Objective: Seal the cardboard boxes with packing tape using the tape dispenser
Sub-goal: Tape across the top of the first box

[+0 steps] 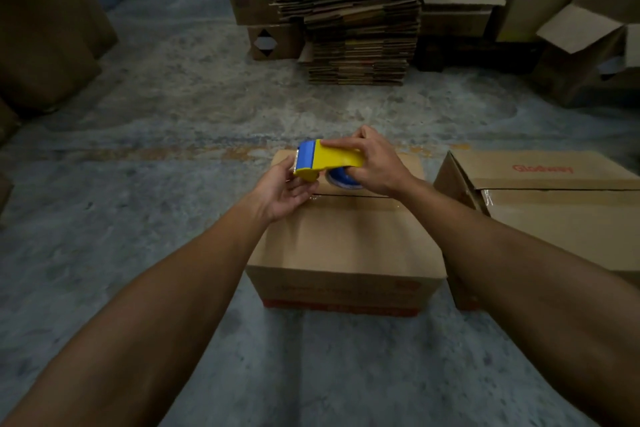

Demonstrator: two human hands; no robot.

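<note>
A closed cardboard box (343, 239) stands on the floor in front of me, its top seam running left to right. Above its far half I hold a yellow and blue tape dispenser (329, 159) with a blue-cored tape roll under it. My right hand (374, 163) grips the dispenser's body from the right. My left hand (284, 191) pinches its blue front end, where a bit of clear tape shows. A second box (554, 218) with red print sits just to the right, its top seam slightly gaping.
A tall stack of flattened cartons (356, 17) stands ahead on the concrete floor (156, 166). Open boxes (581, 45) crowd the far right. Large brown boxes (45, 45) line the left.
</note>
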